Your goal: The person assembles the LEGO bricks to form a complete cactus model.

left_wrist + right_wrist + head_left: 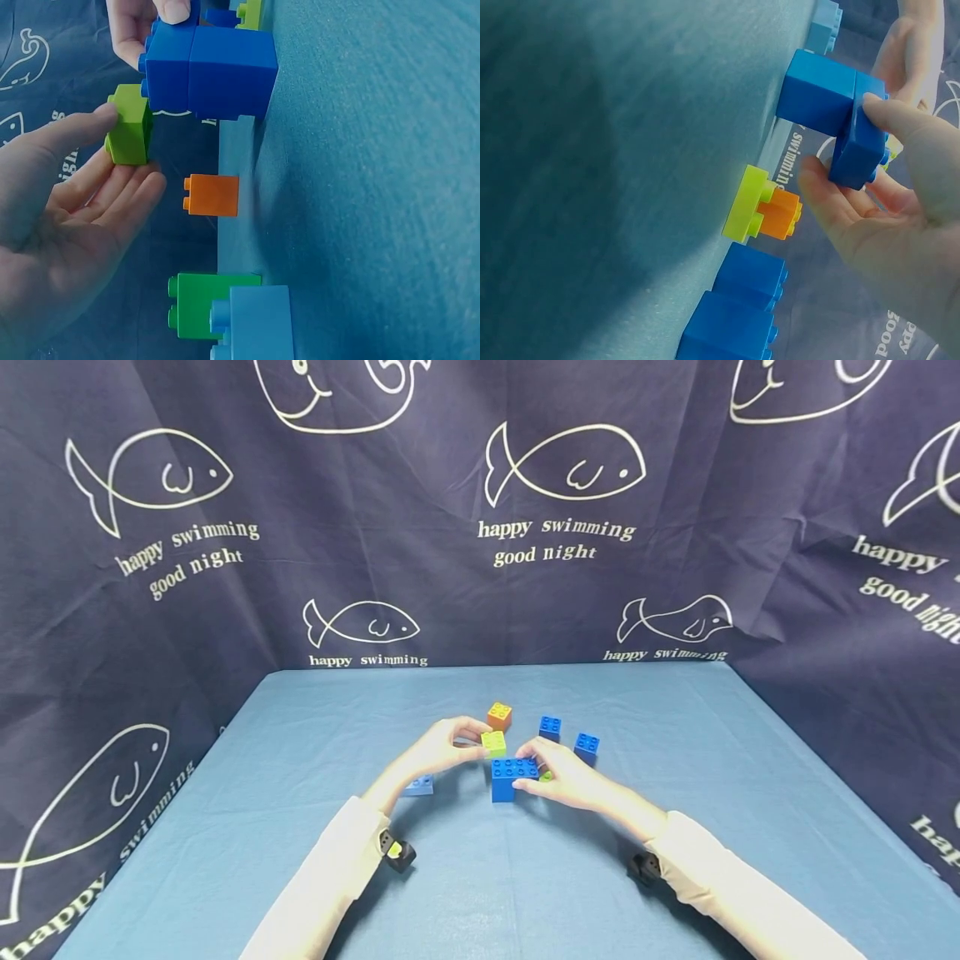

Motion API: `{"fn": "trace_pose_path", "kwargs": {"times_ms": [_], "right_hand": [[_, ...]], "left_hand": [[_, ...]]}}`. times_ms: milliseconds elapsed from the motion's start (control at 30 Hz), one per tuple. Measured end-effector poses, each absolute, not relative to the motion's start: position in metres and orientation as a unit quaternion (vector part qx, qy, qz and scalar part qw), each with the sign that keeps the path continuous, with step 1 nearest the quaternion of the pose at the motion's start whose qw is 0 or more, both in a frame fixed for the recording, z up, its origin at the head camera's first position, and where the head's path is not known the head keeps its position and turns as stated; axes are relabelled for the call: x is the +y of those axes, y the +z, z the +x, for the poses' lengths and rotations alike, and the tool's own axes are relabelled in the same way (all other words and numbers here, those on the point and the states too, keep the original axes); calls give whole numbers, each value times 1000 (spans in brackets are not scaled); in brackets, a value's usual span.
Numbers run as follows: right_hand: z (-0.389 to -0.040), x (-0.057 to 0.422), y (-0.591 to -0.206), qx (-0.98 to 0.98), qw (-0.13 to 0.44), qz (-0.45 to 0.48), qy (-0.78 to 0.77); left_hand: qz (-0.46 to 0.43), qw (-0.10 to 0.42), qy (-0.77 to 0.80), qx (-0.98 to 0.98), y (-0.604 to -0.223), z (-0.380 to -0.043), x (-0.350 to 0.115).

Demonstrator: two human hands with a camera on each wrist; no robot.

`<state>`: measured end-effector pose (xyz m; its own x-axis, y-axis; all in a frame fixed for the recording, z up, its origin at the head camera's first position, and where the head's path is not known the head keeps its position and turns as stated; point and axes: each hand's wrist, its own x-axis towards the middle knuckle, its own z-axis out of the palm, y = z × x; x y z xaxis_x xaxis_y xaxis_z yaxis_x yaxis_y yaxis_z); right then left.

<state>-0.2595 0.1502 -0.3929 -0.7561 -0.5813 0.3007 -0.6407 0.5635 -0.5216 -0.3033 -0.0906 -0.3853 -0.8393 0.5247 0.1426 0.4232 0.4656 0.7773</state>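
Between thumb and fingertips, my left hand (442, 748) pinches a lime-green brick (493, 743), its studs facing up. To the right, my right hand (567, 776) grips a long blue brick (514, 767) by its right part. Beneath that brick's left part is a taller blue block (817, 90), so the long brick overhangs to the right. The lime-green brick is close behind the blue pair and, in the left wrist view, apart from it. Whether the blue pair touches the table cannot be told.
An orange brick (498, 717) stands behind the hands. Two blue bricks (550, 727) (587, 747) stand to the right. Another lime brick (746, 204) lies near the right hand. Light blue (261, 322) and green (202, 304) bricks stand on the left.
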Motion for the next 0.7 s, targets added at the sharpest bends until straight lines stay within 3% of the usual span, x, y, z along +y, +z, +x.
{"fn": "trace_pose_path", "kwargs": {"times_ms": [700], "right_hand": [[-261,151,-394,-880,43,351,317]], "left_hand": [[324,77,456,825,-390,-299,-89]]}}
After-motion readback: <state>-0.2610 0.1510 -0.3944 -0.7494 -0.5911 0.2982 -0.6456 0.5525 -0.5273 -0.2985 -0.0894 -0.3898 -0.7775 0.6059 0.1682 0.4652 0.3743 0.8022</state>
